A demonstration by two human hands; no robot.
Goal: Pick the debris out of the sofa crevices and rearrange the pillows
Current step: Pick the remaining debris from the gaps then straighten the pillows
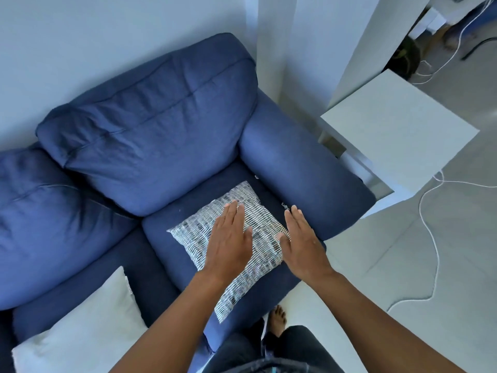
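A patterned grey-and-white pillow (236,254) lies flat on the right seat cushion of the blue sofa (150,125), one corner reaching over the seat's front edge. The left hand (228,238) lies palm down on the pillow with fingers straight and together. The right hand (301,240) is also flat and straight-fingered at the pillow's right edge, beside the armrest — whether it touches the fabric cannot be told. Two small bits of debris (one pale (256,177), one dark (285,205)) sit along the crevice between seat and armrest. A plain white pillow (80,327) rests near the left seat's front edge. A white side table (398,130) stands just beyond the armrest.
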